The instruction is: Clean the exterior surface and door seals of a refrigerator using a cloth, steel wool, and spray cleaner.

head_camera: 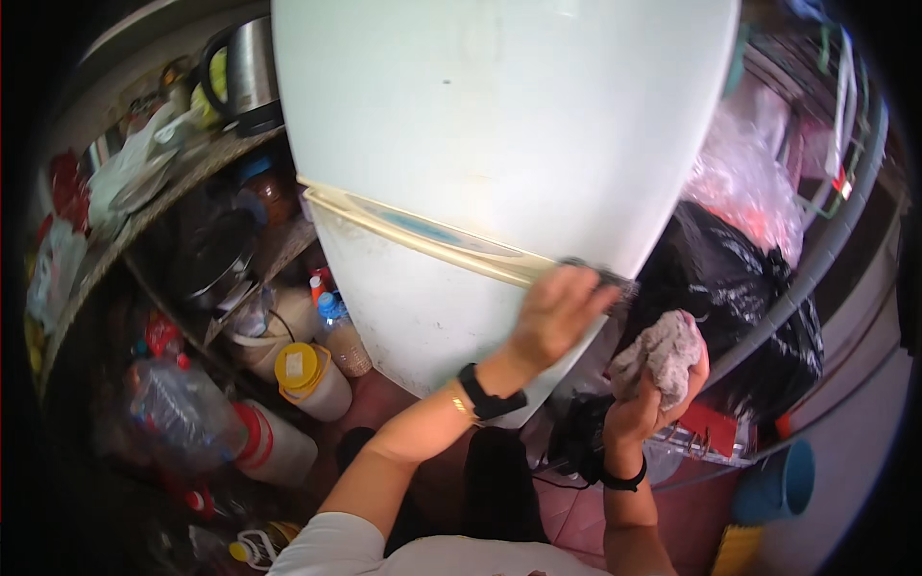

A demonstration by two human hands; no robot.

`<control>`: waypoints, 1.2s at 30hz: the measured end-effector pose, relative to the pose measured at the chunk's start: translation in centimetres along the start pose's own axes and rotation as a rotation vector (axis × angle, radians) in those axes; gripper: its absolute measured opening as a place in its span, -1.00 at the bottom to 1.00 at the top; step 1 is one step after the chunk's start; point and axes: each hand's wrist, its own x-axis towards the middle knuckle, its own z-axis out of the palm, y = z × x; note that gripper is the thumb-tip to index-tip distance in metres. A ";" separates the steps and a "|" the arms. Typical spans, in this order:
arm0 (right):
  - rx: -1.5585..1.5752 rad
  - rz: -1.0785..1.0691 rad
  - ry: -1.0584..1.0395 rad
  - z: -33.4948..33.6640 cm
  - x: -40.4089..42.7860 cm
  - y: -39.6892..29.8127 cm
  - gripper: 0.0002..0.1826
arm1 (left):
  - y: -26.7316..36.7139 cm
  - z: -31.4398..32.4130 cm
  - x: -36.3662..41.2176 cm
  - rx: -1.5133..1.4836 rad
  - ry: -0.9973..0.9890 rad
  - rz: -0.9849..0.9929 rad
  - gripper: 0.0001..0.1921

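A white two-door refrigerator [497,129] stands before me, with a yellowed trim strip [432,248] running across between its doors. My left hand [558,309], blurred, presses a dark scouring pad [621,289] against the strip's right end, by the refrigerator's edge. Part of the pad is hidden beneath the fingers. Lower and to the right, my right hand [681,396] grips a crumpled grey cloth [663,356], held up apart from the refrigerator. Smudges and small dark specks mark the lower door [425,309].
On the left, a counter [194,162] bears a steel electric kettle [252,72] and plastic bags. Below stand a yellow-lidded container [313,385] and a blue-capped bottle [342,331]. A black garbage bag [735,288], a grey curved pipe [814,266] and a blue bucket [774,486] are at right.
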 end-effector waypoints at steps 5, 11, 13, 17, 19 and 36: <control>0.178 0.117 0.025 2.5 -0.6 0.5 -0.43 | -7.8 -7.0 0.7 0.213 0.197 -0.150 -0.70; 0.080 0.131 0.043 4.6 -0.4 1.7 -0.44 | -7.0 -7.1 0.6 0.286 0.258 -0.236 -0.71; 0.112 0.154 0.022 5.4 -0.3 1.3 -0.43 | -4.6 -5.1 0.5 0.113 0.180 -0.221 -0.72; 0.164 0.063 0.061 7.3 0.3 1.2 -0.43 | -6.4 -6.3 0.4 0.074 0.147 -0.144 -0.73; -0.041 -0.135 0.063 7.5 1.0 1.9 -0.43 | -10.5 -8.7 -0.1 0.240 0.195 -0.072 -0.73; -0.091 -0.032 0.105 9.1 0.2 0.9 -0.43 | -14.9 -12.2 -0.2 0.232 0.427 -0.372 -0.79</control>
